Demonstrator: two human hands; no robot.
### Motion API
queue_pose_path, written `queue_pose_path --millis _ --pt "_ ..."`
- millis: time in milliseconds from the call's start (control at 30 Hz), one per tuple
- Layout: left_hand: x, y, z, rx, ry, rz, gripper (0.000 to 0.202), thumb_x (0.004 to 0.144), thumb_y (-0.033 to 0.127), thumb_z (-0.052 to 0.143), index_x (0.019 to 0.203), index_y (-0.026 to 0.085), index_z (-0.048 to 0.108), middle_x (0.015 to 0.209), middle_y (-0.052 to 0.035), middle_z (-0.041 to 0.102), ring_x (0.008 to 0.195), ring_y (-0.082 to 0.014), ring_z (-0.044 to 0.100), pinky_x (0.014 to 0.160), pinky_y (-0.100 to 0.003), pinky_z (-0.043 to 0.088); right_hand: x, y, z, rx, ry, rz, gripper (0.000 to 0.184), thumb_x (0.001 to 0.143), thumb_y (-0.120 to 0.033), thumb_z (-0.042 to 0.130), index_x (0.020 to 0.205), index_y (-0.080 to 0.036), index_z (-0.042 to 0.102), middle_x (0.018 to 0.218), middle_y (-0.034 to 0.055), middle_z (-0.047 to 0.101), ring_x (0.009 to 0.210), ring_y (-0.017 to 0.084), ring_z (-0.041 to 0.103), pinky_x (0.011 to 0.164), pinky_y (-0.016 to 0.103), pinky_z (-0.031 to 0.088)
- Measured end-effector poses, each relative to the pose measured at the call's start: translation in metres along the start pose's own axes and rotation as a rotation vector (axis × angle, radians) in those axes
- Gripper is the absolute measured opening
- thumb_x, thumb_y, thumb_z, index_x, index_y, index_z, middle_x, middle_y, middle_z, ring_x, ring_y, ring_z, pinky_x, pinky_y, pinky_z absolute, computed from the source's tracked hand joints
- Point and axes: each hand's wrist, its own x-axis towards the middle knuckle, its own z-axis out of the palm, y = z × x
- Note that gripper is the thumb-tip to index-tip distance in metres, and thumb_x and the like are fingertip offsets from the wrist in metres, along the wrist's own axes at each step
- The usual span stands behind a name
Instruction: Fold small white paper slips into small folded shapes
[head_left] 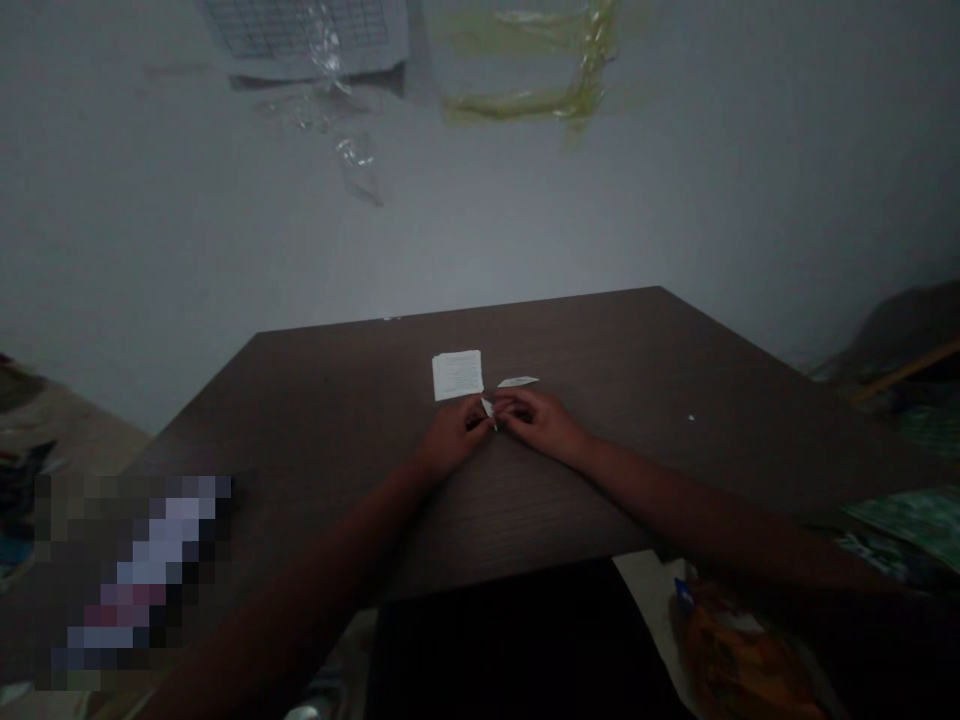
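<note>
From my remote seat I see the left hand (451,437) pinching a small piece of paper (488,408) between thumb and fingers. The right hand (544,424) is curled narrow on its other side; I cannot tell whether it grips. The paper sits between both hands. Beyond the left lies a printed stack (457,375); just beyond the right, a folded slip (518,381) on the tabletop (337,400).

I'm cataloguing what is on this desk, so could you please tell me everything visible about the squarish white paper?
The squarish white paper bears lines of faint print, too small to read. Its uneven left edge suggests several stacked sheets. It lies flat on the dark brown table, just beyond the left hand; whether they touch is unclear.
</note>
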Motion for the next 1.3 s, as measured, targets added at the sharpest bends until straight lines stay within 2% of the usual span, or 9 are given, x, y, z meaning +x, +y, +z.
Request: queue_pose_path --millis 67,167,300,433,633,867,1133,1300 --pt "0.0 0.001 -0.001 0.014 -0.008 0.004 0.013 0.11 0.036 0.081 0.118 0.026 0.084 0.101 -0.0042 0.09 0.097 -0.0299 0.086 0.096 -0.043 0.068 0.0 -0.001 0.0 0.015 0.0 0.017 0.035 0.105 -0.034 0.089 0.139 -0.029 0.087 0.122 0.0079 0.093 0.109 0.027 0.092 0.107 0.047 0.076" --pt "-0.002 0.003 -0.002 0.034 -0.014 0.01 0.021 0.11 0.037 0.079 0.126 0.026 0.086 0.1 -0.0029 0.09 0.095 -0.0287 0.085 0.095 -0.041 0.068 0.002 -0.001 -0.001 0.032 -0.004 0.045 0.031 0.103 -0.033 0.089 0.133 -0.028 0.086 0.122 0.0082 0.093 0.109 0.027 0.092 0.108 0.048 0.076" --pt "-0.004 0.003 -0.002 0.07 -0.005 0.016 0.027 0.11 0.034 0.078 0.134 0.029 0.088 0.103 -0.0023 0.091 0.098 -0.0285 0.085 0.101 -0.042 0.07 0.004 -0.001 -0.004 0.05 -0.021 0.084 0.027 0.1 -0.034 0.093 0.124 -0.027 0.083 0.119 0.0081 0.092 0.108 0.028 0.092 0.106 0.049 0.076" --pt "-0.007 0.002 -0.001 0.106 0.012 0.033 0.024 0.109 0.032 0.08 0.131 0.029 0.089 0.111 -0.0052 0.093 0.108 -0.0311 0.088 0.111 -0.047 0.07 0.002 -0.005 -0.003 0.075 -0.048 0.107 0.023 0.099 -0.034 0.094 0.116 -0.027 0.081 0.115 0.0072 0.092 0.107 0.029 0.093 0.106 0.049 0.076" --pt "-0.008 0.003 -0.002 0.132 0.043 0.087 0.024 0.11 0.028 0.079 0.131 0.027 0.091 0.138 -0.0106 0.091 0.133 -0.0344 0.086 0.124 -0.053 0.068 0.002 -0.009 -0.003 0.079 -0.056 0.139 0.021 0.097 -0.035 0.096 0.111 -0.027 0.083 0.111 0.0056 0.092 0.107 0.028 0.092 0.106 0.048 0.075" --pt "-0.004 0.003 -0.003 0.129 0.012 0.124 0.022 0.11 0.025 0.079 0.129 0.028 0.091 0.143 -0.0106 0.091 0.139 -0.0341 0.083 0.131 -0.054 0.065 0.007 -0.011 -0.004 0.076 -0.064 0.162 0.013 0.098 -0.031 0.092 0.106 -0.026 0.083 0.109 0.0054 0.092 0.104 0.027 0.091 0.104 0.046 0.074" --pt "-0.002 0.005 -0.004 0.125 -0.02 0.135 0.019 0.114 0.027 0.077 0.126 0.03 0.092 0.129 -0.0068 0.093 0.125 -0.032 0.087 0.117 -0.047 0.07 0.011 -0.012 0.001 0.038 -0.045 0.183 0.013 0.095 -0.029 0.095 0.099 -0.026 0.083 0.101 0.0035 0.089 0.098 0.026 0.089 0.1 0.045 0.074" --pt "-0.003 0.004 -0.004 0.131 -0.042 0.129 0.025 0.114 0.025 0.075 0.133 0.028 0.091 0.137 -0.0094 0.093 0.13 -0.033 0.086 0.123 -0.051 0.068 0.019 -0.009 0.005 0.032 -0.022 0.194 0.012 0.098 -0.032 0.093 0.097 -0.027 0.081 0.1 0.0039 0.089 0.097 0.025 0.088 0.095 0.042 0.073"
